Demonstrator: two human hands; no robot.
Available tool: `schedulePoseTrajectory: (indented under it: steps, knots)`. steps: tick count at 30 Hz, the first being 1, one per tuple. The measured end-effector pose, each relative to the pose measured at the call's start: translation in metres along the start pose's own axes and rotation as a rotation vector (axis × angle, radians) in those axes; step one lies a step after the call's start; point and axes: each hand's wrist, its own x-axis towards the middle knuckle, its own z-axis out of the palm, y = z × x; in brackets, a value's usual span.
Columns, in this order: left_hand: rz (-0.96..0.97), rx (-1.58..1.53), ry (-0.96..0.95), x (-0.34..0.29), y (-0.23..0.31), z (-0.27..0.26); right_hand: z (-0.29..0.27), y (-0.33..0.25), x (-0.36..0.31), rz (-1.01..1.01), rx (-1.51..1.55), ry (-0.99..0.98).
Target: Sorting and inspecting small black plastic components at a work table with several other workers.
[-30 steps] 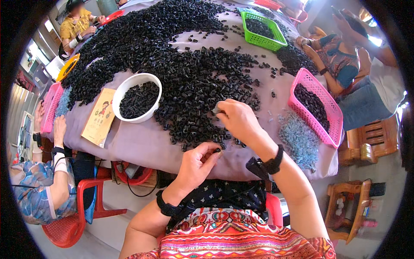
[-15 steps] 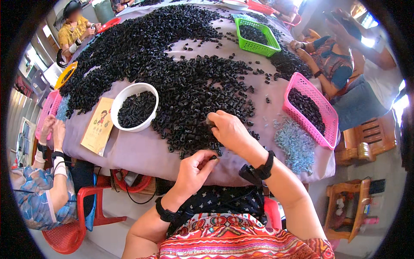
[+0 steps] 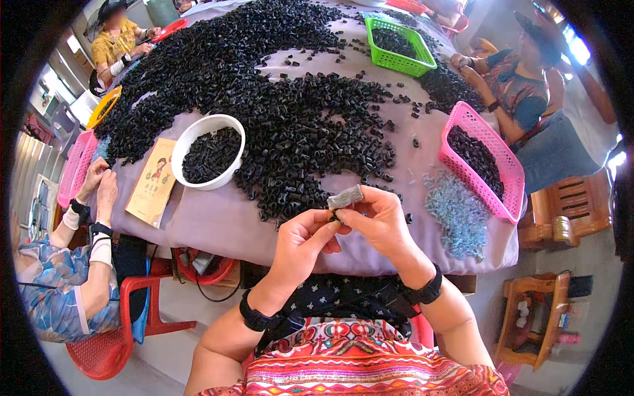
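Over the near edge of the table, my left hand point(image 3: 302, 241) and my right hand point(image 3: 380, 221) meet, fingertips closed around one small black plastic piece point(image 3: 335, 216). Fingers hide most of that piece. A grey wrap point(image 3: 346, 197) covers a finger of my right hand. Just beyond my hands spreads a large heap of small black tubular pieces point(image 3: 310, 145). To the left, a white bowl point(image 3: 240, 142) contains more black pieces, slimmer-looking ones. Right of my hands lies a pile of clear bluish plastic bits point(image 3: 456, 218).
A pink basket point(image 3: 514, 208) and a green basket point(image 3: 404, 63) with black pieces stand at the right. A yellow booklet point(image 3: 152, 188) lies beside the bowl. Other people sit around the table; one at the left has a red chair point(image 3: 155, 303).
My right hand has come back from the heap toward my left hand, and their fingertips now meet at the small black piece. The view has shifted slightly.
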Motion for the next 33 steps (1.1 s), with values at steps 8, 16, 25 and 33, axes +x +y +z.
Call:
schedulePoseTrajectory:
  steps: [8,16,25,33]
  knots:
    - [-0.042,-0.021,0.012,0.000,-0.002,0.000,0.008,0.008,-0.010,-0.041,-0.006,0.124]
    - [-0.056,-0.096,0.034,-0.002,-0.005,0.001,0.008,-0.002,-0.008,-0.542,-0.665,0.173]
    - [-0.038,-0.187,0.148,0.003,-0.008,-0.004,0.016,-0.010,-0.012,-0.553,-0.892,0.000]
    - [0.006,-0.123,0.148,0.003,-0.011,0.000,0.016,0.014,-0.003,-0.593,-0.985,0.060]
